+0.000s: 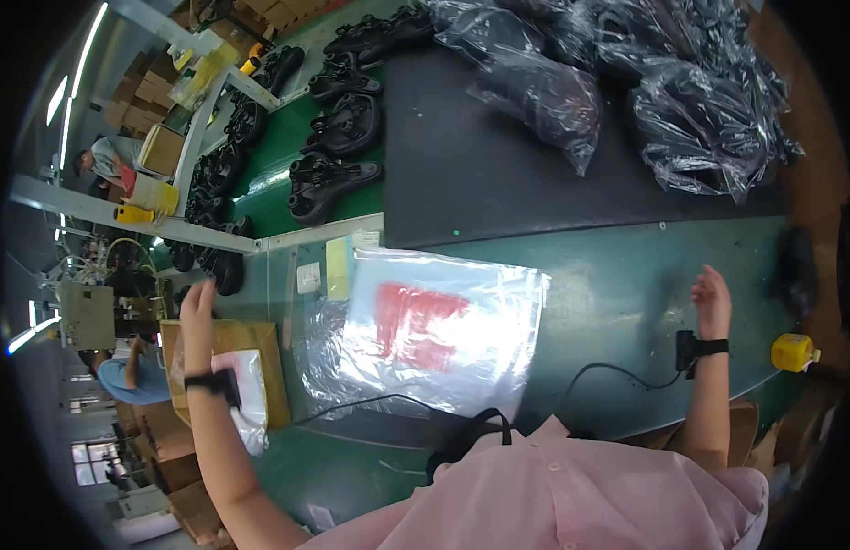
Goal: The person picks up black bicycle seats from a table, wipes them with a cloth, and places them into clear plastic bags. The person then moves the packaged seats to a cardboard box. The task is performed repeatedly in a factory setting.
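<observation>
Head view: the person's two hands stand well apart on either side of a green worktable (617,266), with a flat pile of clear plastic bags (498,321) lying between them near the front of the tabletop. The left hand (198,316) points away from the body, its fingers straight and held side by side; it is nearest to a cardboard box (273,371), in which a white-and-pink packet (251,390) lies partly over the edge. The right hand (712,301) is held up with its fingers loosely bent and slightly parted; it looks raised off the tabletop, though blur and the wide lens make its exact height hard to judge. Each wrist wears a dark band with a small device. The top bag bears a red printed patch and shines under the lights, and a yellow sheet (339,270) lies just beside its far left corner. Beyond the bags a black mat (498,174) covers the table, bearing a heap of dark items in clear plastic (700,128). To its left, black saddle-shaped pieces (342,126) line a green belt (276,183). A yellow bottle (791,353) stands near the table's right end, to the right of the right hand.
</observation>
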`<action>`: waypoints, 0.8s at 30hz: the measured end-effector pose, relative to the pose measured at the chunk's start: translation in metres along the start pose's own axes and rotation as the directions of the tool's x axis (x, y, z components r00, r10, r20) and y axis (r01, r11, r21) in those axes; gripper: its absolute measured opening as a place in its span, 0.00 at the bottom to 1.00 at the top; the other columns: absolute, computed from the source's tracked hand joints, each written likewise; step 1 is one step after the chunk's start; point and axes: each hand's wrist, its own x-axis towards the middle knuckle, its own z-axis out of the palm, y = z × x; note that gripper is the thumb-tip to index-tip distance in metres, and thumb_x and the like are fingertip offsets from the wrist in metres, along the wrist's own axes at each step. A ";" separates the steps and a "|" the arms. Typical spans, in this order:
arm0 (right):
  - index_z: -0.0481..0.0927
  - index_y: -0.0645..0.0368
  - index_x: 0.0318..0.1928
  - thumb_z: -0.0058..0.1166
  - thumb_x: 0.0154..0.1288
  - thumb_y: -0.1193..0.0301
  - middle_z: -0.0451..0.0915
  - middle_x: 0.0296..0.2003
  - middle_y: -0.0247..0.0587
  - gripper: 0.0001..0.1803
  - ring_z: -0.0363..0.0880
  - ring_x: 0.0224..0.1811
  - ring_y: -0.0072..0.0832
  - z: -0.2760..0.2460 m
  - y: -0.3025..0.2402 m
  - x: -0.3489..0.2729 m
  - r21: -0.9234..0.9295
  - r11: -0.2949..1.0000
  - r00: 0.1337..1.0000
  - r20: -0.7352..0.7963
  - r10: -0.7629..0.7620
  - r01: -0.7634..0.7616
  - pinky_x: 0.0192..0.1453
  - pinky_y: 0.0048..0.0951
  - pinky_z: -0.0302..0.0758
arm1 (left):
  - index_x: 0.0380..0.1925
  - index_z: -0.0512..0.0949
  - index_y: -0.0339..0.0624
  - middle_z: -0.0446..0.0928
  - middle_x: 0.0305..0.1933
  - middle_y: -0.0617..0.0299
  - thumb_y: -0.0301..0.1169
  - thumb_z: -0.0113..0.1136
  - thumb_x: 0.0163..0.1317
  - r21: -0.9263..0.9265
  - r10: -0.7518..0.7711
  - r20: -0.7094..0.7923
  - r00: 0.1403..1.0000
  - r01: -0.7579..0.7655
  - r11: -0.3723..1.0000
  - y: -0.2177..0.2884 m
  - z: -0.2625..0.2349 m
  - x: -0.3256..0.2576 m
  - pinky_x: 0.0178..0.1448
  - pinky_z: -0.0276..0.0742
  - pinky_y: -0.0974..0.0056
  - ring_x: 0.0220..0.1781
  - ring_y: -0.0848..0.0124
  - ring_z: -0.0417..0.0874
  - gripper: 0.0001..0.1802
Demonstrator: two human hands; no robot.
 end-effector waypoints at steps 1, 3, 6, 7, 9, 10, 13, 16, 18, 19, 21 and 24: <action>0.77 0.58 0.50 0.52 0.65 0.68 0.79 0.34 0.34 0.14 0.77 0.30 0.22 0.037 0.002 -0.025 -0.080 0.995 0.996 0.074 -0.047 0.052 0.34 0.22 0.72 | 0.47 0.78 0.31 0.81 0.44 0.55 0.37 0.54 0.66 0.029 0.058 0.003 0.998 -0.058 0.998 0.014 0.039 0.039 0.54 0.72 0.66 0.47 0.69 0.79 0.18; 0.78 0.59 0.46 0.52 0.63 0.72 0.79 0.30 0.35 0.11 0.76 0.25 0.22 0.108 0.014 -0.074 -0.185 0.980 0.978 0.207 -0.027 0.066 0.30 0.22 0.72 | 0.50 0.77 0.33 0.79 0.50 0.47 0.39 0.58 0.63 0.028 0.218 0.007 0.976 -0.218 0.975 0.008 0.105 0.096 0.58 0.71 0.61 0.54 0.57 0.79 0.21; 0.78 0.61 0.44 0.52 0.63 0.75 0.79 0.28 0.36 0.10 0.78 0.26 0.23 0.179 0.043 -0.156 -0.477 0.878 0.903 0.396 0.170 0.043 0.31 0.24 0.74 | 0.53 0.75 0.42 0.72 0.59 0.50 0.39 0.64 0.54 0.281 0.376 -0.089 0.922 -0.339 0.898 -0.005 0.202 0.147 0.61 0.69 0.52 0.61 0.51 0.71 0.27; 0.78 0.62 0.46 0.56 0.61 0.73 0.81 0.28 0.36 0.12 0.80 0.30 0.25 0.187 0.055 -0.183 -0.581 0.808 0.857 0.462 0.227 0.099 0.36 0.26 0.76 | 0.54 0.74 0.46 0.69 0.61 0.53 0.41 0.65 0.53 0.293 0.279 -0.087 0.956 -0.243 0.925 0.000 0.226 0.152 0.63 0.67 0.50 0.63 0.53 0.68 0.28; 0.80 0.60 0.47 0.60 0.58 0.72 0.83 0.33 0.43 0.15 0.82 0.34 0.29 0.209 0.061 -0.232 -0.741 0.421 0.732 0.644 0.223 0.524 0.41 0.30 0.78 | 0.45 0.77 0.46 0.75 0.55 0.57 0.43 0.67 0.51 0.395 0.245 -0.087 0.966 -0.193 0.898 -0.015 0.251 0.157 0.64 0.64 0.48 0.56 0.55 0.71 0.23; 0.80 0.61 0.46 0.60 0.58 0.72 0.83 0.32 0.45 0.15 0.82 0.33 0.31 0.211 0.063 -0.250 -0.758 0.420 0.712 0.634 0.300 0.498 0.40 0.30 0.78 | 0.40 0.79 0.45 0.77 0.49 0.57 0.42 0.67 0.51 0.357 0.276 -0.081 0.958 -0.231 0.905 -0.016 0.249 0.159 0.61 0.65 0.47 0.54 0.54 0.72 0.19; 0.78 0.60 0.51 0.63 0.53 0.72 0.81 0.39 0.47 0.22 0.81 0.41 0.37 0.219 0.060 -0.280 -0.869 0.384 0.789 0.463 0.404 0.313 0.47 0.36 0.77 | 0.27 0.81 0.41 0.81 0.32 0.54 0.37 0.67 0.52 0.112 0.349 -0.018 0.937 -0.345 0.932 0.002 0.228 0.137 0.53 0.67 0.48 0.46 0.50 0.72 0.11; 0.68 0.61 0.62 0.66 0.48 0.72 0.69 0.59 0.57 0.38 0.68 0.62 0.47 0.259 0.047 -0.274 -0.667 0.002 0.665 0.742 -0.086 0.745 0.65 0.42 0.65 | 0.26 0.84 0.41 0.81 0.31 0.51 0.38 0.69 0.49 0.044 0.397 0.045 0.917 -0.399 0.916 0.026 0.181 0.087 0.49 0.71 0.53 0.42 0.50 0.74 0.12; 0.55 0.63 0.69 0.69 0.42 0.69 0.50 0.69 0.62 0.53 0.47 0.73 0.55 0.321 0.029 -0.265 -0.593 -0.066 0.586 0.805 -0.092 0.803 0.73 0.47 0.51 | 0.24 0.84 0.43 0.81 0.31 0.52 0.42 0.70 0.45 0.040 0.420 0.187 0.888 -0.434 0.900 0.052 0.140 0.044 0.47 0.75 0.54 0.43 0.52 0.77 0.14; 0.53 0.64 0.69 0.70 0.41 0.67 0.47 0.70 0.62 0.55 0.45 0.73 0.56 0.350 0.028 -0.261 -0.512 -0.037 0.506 0.856 -0.108 0.858 0.73 0.47 0.50 | 0.23 0.84 0.43 0.81 0.31 0.52 0.43 0.70 0.45 0.005 0.388 0.248 0.887 -0.402 0.916 0.064 0.126 0.021 0.46 0.76 0.54 0.43 0.53 0.77 0.15; 0.50 0.64 0.70 0.74 0.39 0.63 0.55 0.67 0.63 0.60 0.53 0.71 0.54 0.386 0.046 -0.255 -0.374 0.062 0.379 0.910 -0.169 0.925 0.70 0.45 0.57 | 0.24 0.84 0.44 0.81 0.31 0.54 0.43 0.70 0.44 -0.112 0.524 0.276 0.806 -0.515 0.850 0.084 0.113 -0.013 0.46 0.75 0.54 0.42 0.53 0.78 0.15; 0.53 0.59 0.69 0.75 0.38 0.62 0.72 0.55 0.61 0.59 0.73 0.56 0.50 0.403 0.069 -0.264 -0.516 0.270 0.519 0.852 0.067 0.813 0.60 0.37 0.71 | 0.23 0.83 0.41 0.81 0.30 0.55 0.42 0.70 0.45 -0.126 0.638 0.247 0.730 -0.628 0.768 0.112 0.095 -0.064 0.46 0.73 0.56 0.38 0.57 0.76 0.15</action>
